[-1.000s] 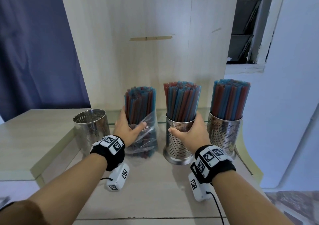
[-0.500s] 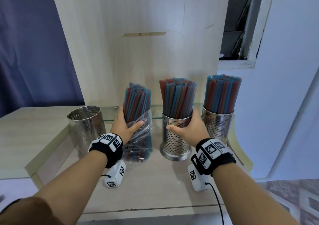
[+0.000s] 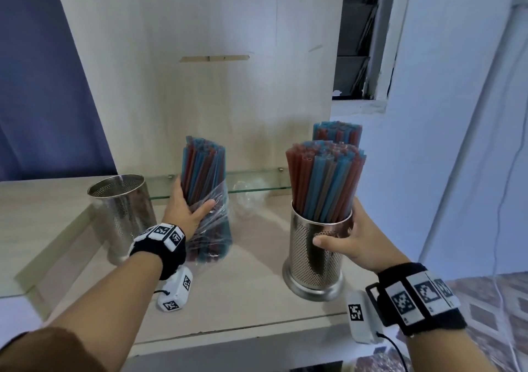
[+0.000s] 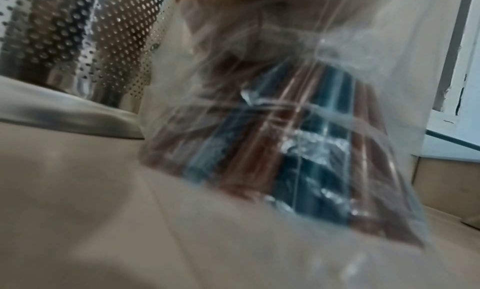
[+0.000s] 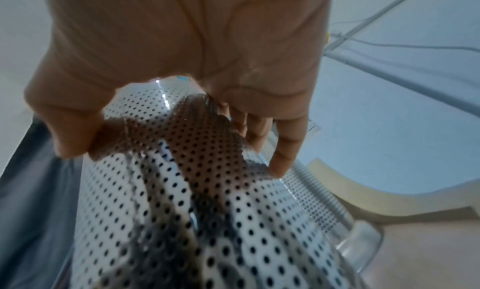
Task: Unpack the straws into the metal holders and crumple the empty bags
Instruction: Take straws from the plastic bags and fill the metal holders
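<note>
**Bagged straws stand beside the empty holder**

The empty holder (image 3: 121,200) stands just left of the left hand (image 3: 185,211), which grips the upright bag of straws (image 3: 207,197). Farther right, the right hand (image 3: 354,243) clasps a filled holder (image 3: 314,257).

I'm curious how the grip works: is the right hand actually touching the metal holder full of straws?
Touching. In the right wrist view the right hand wraps the metal holder, thumb and fingertips pressed against its perforated wall.

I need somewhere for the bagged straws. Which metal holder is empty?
The leftmost holder, beside the left hand; the other two are packed with straws.
</note>
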The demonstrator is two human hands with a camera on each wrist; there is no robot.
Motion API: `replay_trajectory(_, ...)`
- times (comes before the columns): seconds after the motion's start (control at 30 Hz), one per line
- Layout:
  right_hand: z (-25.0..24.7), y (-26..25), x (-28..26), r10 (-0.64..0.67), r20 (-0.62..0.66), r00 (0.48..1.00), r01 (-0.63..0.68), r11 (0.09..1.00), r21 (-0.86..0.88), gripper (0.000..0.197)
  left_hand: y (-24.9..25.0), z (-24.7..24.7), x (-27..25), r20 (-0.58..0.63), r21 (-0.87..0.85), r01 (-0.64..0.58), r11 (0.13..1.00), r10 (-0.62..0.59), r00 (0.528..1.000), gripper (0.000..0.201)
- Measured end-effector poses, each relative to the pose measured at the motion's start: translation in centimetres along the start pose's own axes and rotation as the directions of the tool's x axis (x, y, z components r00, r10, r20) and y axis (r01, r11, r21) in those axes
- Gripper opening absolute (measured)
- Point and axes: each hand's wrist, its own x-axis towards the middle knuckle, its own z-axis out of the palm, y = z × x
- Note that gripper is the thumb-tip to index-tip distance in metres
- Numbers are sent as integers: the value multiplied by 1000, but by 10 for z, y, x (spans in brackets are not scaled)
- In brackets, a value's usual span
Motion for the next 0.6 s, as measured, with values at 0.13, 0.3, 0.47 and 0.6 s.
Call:
replay_trajectory(0.13,-12,2,-20,1,-122,992,-7,999,-43,86,-4,1,-2,-16,11,20,1000,-20,1000,98)
replay_trajectory(0.3,-27,2,-30,12,-230,973,-37,994,-103,85,-2,-1,-4,-16,-5,16,1000,-16,1000,97)
replay_trajectory(0.47,-39,8,-27,24,-276,961,-59,991,-118,91,2,-3,-5,-3,2,8,1000,-8,1000,95)
replay_trajectory(0.6,-40,7,-26,30,-272,962,-65,991,-121,97,9,-4,-10,-11,-24,20,1000,-20,1000,94)
